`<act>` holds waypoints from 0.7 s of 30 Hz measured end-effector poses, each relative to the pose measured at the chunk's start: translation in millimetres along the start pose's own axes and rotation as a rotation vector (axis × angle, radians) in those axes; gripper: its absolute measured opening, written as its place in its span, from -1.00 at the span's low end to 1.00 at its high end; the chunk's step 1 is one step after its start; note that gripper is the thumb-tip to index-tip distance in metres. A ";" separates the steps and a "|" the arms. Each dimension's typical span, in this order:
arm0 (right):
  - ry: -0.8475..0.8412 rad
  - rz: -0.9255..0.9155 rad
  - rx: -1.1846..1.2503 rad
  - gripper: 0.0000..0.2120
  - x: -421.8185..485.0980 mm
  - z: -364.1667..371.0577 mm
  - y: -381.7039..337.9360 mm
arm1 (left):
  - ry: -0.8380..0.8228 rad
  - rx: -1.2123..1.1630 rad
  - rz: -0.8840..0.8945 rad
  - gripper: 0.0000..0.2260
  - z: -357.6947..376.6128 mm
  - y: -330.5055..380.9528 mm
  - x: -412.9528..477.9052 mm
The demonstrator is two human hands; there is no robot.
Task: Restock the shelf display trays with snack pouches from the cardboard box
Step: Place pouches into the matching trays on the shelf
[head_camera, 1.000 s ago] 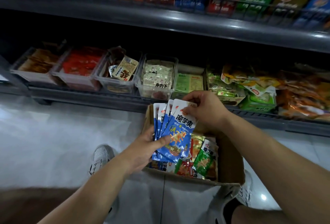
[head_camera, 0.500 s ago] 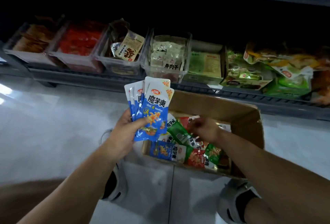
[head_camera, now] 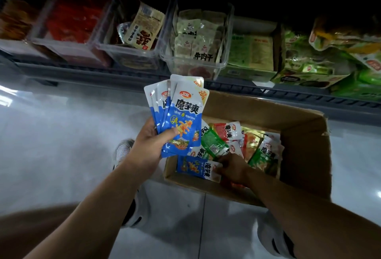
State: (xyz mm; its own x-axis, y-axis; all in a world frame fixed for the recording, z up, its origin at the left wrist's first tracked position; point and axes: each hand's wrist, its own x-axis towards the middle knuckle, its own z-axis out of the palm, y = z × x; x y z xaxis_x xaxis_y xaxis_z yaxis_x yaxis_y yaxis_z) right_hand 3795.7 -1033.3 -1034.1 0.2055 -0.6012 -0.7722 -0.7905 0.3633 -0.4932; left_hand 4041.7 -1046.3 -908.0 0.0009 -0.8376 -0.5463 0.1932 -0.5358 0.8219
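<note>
The cardboard box (head_camera: 307, 155) is seen in plain brown. Over its left corner a fan of pouches (head_camera: 183, 118) is coloured blue below and white above, printed with black characters and orange food. Inside the box, a blue pouch (head_camera: 193, 167) is set among green pouches (head_camera: 213, 145), red pouches (head_camera: 221, 131) and a gold pouch (head_camera: 252, 141). Beyond the box, clear trays (head_camera: 132, 56) are filled with red, beige and cream packs (head_camera: 198, 38).

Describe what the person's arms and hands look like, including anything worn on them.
Both are bare. The left forearm and right forearm show no sleeves anywhere in view. The left hand and right hand have no gloves, and no watch, bracelet or ring can be seen on either wrist or on the fingers that show.
</note>
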 end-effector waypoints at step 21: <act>0.293 -0.258 0.538 -0.86 -171.3 -161.0 -113.2 | -0.124 0.004 0.019 -0.68 49.3 9.2 -51.3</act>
State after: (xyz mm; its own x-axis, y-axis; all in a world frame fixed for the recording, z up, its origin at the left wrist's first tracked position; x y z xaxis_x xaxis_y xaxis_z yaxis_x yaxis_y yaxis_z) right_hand 3757.0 -1086.1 -781.6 0.1245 -0.8576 -0.4990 -0.3226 0.4406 -0.8377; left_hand 3995.1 -1013.5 -864.4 -0.1168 -0.8540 -0.5069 0.1907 -0.5202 0.8325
